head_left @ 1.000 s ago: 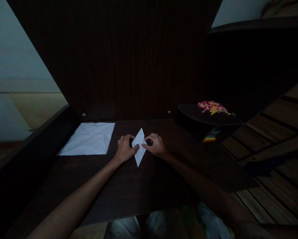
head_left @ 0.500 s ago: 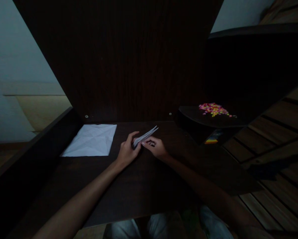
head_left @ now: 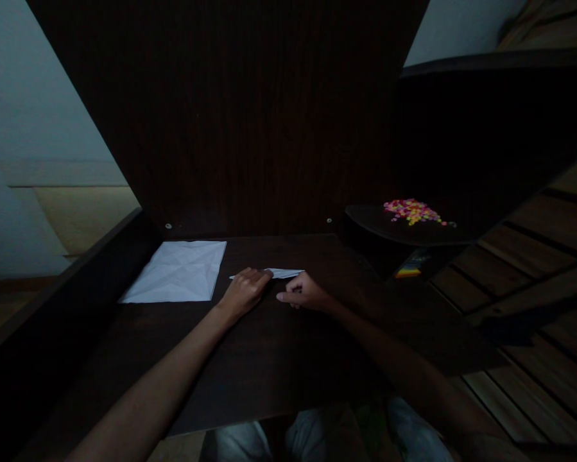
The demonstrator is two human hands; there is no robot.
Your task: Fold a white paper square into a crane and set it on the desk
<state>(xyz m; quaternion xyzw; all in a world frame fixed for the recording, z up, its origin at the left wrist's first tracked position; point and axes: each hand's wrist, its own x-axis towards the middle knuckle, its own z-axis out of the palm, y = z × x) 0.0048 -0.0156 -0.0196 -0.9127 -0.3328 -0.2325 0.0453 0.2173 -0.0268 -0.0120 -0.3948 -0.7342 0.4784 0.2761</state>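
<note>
A narrow, pointed piece of folded white paper (head_left: pixel 283 273) lies nearly flat on the dark wooden desk. Across its left part rests my left hand (head_left: pixel 246 287), its fingers closed over the paper and a thin tip sticking out on the far left. My right hand (head_left: pixel 308 292) is at the paper's right end, fingers curled in and thumb pointing left, with nothing visible in it. Whether its knuckles touch the paper cannot be made out. To the left lie larger creased square white sheets (head_left: pixel 175 273), apparently stacked.
On a curved dark shelf (head_left: pixel 365 218) at the right sits a pile of small colourful beads (head_left: pixel 411 210). A tall dark panel (head_left: pixel 244 115) closes off the back, and a low side board (head_left: pixel 67 276) edges the left. Wooden slats (head_left: pixel 533 256) show at far right.
The folded paper, held up at a slant between both hands before, is now down on the desk. My left hand has turned palm-down over it; my right hand has let go and curled.
</note>
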